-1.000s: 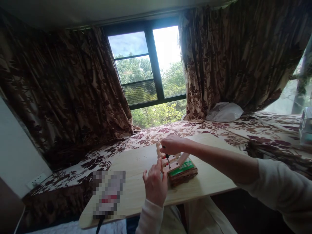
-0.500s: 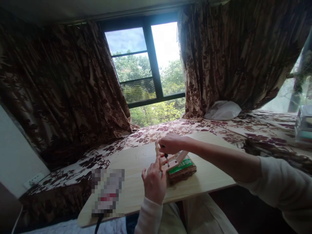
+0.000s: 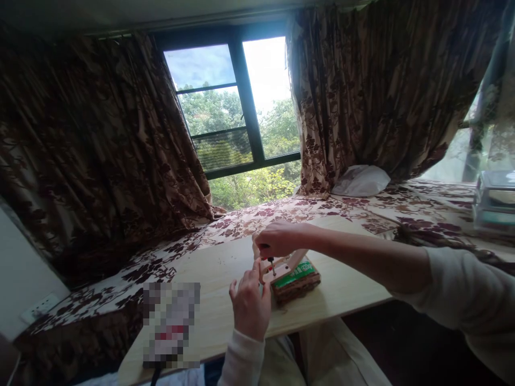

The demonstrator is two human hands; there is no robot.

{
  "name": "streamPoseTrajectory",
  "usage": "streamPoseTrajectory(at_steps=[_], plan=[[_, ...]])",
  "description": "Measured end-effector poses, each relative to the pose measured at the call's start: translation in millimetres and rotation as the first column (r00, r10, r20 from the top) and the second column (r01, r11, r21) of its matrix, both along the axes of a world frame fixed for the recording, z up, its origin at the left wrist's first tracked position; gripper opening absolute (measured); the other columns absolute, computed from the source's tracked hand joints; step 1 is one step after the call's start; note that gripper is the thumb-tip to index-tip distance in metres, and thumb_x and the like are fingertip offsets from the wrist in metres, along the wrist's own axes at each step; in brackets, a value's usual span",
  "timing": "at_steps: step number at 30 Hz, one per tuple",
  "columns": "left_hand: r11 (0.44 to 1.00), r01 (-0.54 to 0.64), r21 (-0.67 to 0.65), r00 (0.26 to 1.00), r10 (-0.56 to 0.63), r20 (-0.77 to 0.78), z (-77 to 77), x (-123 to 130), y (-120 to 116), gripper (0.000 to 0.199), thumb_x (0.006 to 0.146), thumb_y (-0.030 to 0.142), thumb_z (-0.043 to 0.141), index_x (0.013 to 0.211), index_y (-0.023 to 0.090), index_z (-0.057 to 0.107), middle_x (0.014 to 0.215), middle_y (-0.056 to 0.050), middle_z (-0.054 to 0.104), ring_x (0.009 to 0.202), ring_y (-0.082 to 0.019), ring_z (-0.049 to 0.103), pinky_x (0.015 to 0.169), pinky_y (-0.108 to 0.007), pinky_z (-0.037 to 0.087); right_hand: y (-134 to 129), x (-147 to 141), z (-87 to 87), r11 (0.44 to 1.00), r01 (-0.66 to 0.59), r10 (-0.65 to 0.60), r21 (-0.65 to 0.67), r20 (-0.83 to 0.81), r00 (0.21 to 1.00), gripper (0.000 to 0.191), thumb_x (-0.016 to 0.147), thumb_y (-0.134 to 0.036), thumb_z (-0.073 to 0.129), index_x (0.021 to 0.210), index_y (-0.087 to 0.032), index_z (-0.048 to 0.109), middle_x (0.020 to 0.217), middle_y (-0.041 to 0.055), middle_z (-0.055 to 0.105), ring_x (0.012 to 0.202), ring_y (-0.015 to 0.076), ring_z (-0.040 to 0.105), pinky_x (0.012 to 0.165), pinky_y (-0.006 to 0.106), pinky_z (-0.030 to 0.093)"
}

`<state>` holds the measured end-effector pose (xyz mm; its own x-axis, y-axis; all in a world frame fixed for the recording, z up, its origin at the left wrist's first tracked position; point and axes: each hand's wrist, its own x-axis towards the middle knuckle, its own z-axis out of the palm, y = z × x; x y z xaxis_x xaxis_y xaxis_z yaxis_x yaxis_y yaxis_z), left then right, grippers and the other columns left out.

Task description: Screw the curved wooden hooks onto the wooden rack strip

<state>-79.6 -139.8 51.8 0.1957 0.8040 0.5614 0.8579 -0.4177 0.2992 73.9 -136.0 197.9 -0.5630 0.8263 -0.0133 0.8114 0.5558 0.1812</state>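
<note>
My right hand [image 3: 277, 238] is closed in a fist around a screwdriver [image 3: 272, 264], whose dark handle shows a bit of red. Its thin shaft points down onto a pale wooden piece [image 3: 281, 271]. My left hand [image 3: 252, 304] lies at the near left end of that wooden piece, its fingers pressed against it and its thumb apart. Under the wooden piece is a brown block-like pack [image 3: 300, 288] with a green label [image 3: 293, 274]. The screwdriver's upper part is hidden inside my right fist.
The pale wooden table [image 3: 209, 273] holds a blurred-out flat object [image 3: 171, 324] at left, with a black cable. Beyond lies a flowered cover [image 3: 257, 212] below a window [image 3: 233, 107] with patterned curtains [image 3: 341, 96]. A white bag [image 3: 361, 180] and clear boxes [image 3: 494, 201] stand at right.
The view has shifted a little, so everything sits slightly further left. My right hand has turned slightly on the screwdriver. My left hand keeps its place on the wooden piece.
</note>
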Motion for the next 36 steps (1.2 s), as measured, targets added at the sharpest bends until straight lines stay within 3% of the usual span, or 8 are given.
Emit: streamPoseTrajectory(at_steps=[5, 10, 15, 20, 25, 31, 34, 36], plan=[[1.000, -0.016, 0.007, 1.000, 0.016, -0.008, 1.5, -0.1, -1.4, 0.052, 0.082, 0.015, 0.047, 0.134, 0.022, 0.042, 0.108, -0.005, 0.065, 0.098, -0.019, 0.060, 0.097, -0.041, 0.029, 9.8, -4.0, -1.6, 0.994, 0.100, -0.100, 0.030, -0.003, 0.995, 0.032, 0.090, -0.034, 0.053, 0.117, -0.016, 0.055, 0.116, 0.0086, 0.057, 0.096, 0.0193, 0.058, 0.080, 0.040, 0.050], [1.000, -0.021, 0.022, 1.000, 0.021, -0.014, 1.7, -0.2, -0.8, 0.049, 0.083, 0.015, 0.047, 0.131, 0.022, 0.044, 0.109, -0.004, 0.065, 0.096, -0.018, 0.061, 0.098, -0.042, 0.028, -6.0, -7.2, 10.0, 0.996, -0.056, 0.058, 0.076, -0.029, 0.998, 0.022, 0.088, -0.032, 0.051, 0.100, -0.018, 0.063, 0.091, 0.0065, 0.067, 0.080, 0.0183, 0.062, 0.065, 0.028, 0.045], [0.999, -0.034, 0.018, 0.999, 0.034, -0.012, 0.6, 1.0, -1.1, 0.048, 0.082, 0.015, 0.049, 0.129, 0.024, 0.047, 0.106, -0.004, 0.066, 0.097, -0.019, 0.061, 0.100, -0.044, 0.027, -11.0, -6.8, -0.7, 0.978, -0.144, 0.152, 0.148, -0.044, 0.987, 0.028, 0.092, -0.028, 0.039, 0.099, -0.016, 0.063, 0.091, 0.0118, 0.068, 0.083, 0.0211, 0.062, 0.067, 0.031, 0.042], [0.999, -0.040, 0.021, 0.999, 0.040, -0.013, 2.9, 0.8, -3.9, 0.049, 0.081, 0.013, 0.048, 0.130, 0.024, 0.047, 0.107, -0.005, 0.066, 0.099, -0.019, 0.060, 0.099, -0.043, 0.027, 3.2, -10.7, -15.4, 0.987, -0.017, 0.032, 0.158, -0.089, 0.996, 0.027, 0.094, -0.033, 0.044, 0.108, -0.015, 0.059, 0.100, 0.0083, 0.064, 0.087, 0.0183, 0.061, 0.076, 0.036, 0.048], [0.999, -0.038, 0.022, 0.999, 0.038, -0.009, 5.4, -0.1, -3.9, 0.052, 0.082, 0.012, 0.047, 0.132, 0.025, 0.045, 0.106, -0.004, 0.067, 0.096, -0.018, 0.061, 0.098, -0.043, 0.027, 15.8, -10.3, -16.2, 0.984, 0.105, -0.094, 0.144, -0.083, 0.992, 0.033, 0.090, -0.033, 0.054, 0.118, -0.016, 0.054, 0.117, 0.0087, 0.056, 0.097, 0.0198, 0.058, 0.080, 0.040, 0.050], [1.000, -0.021, 0.022, 1.000, 0.021, 0.004, 2.5, -0.2, -0.2, 0.048, 0.084, 0.014, 0.044, 0.131, 0.023, 0.045, 0.108, -0.005, 0.066, 0.096, -0.018, 0.060, 0.100, -0.043, 0.025, 5.3, -4.6, -10.7, 0.980, -0.085, 0.088, 0.181, -0.011, 0.996, 0.033, 0.090, -0.034, 0.054, 0.116, -0.015, 0.055, 0.115, 0.0089, 0.057, 0.096, 0.0198, 0.059, 0.080, 0.041, 0.050], [1.000, -0.015, 0.021, 1.000, 0.015, 0.004, -0.6, -0.7, 0.6, 0.047, 0.082, 0.015, 0.047, 0.128, 0.023, 0.049, 0.103, -0.004, 0.067, 0.095, -0.018, 0.060, 0.099, -0.042, 0.027, 1.0, -5.9, -12.9, 0.964, -0.197, 0.197, 0.177, 0.018, 0.980, 0.029, 0.093, -0.037, 0.046, 0.109, -0.015, 0.058, 0.102, 0.0064, 0.062, 0.091, 0.0183, 0.060, 0.080, 0.040, 0.049], [1.000, -0.009, 0.023, 1.000, 0.009, 0.003, -2.0, -0.7, 0.5, 0.047, 0.081, 0.015, 0.048, 0.127, 0.024, 0.049, 0.102, -0.004, 0.067, 0.094, -0.018, 0.061, 0.098, -0.042, 0.028, 1.1, -9.1, -14.9, 0.965, -0.186, 0.186, 0.187, 0.014, 0.982, 0.031, 0.096, -0.037, 0.039, 0.106, -0.015, 0.059, 0.093, 0.0053, 0.063, 0.087, 0.0176, 0.061, 0.079, 0.039, 0.049]])
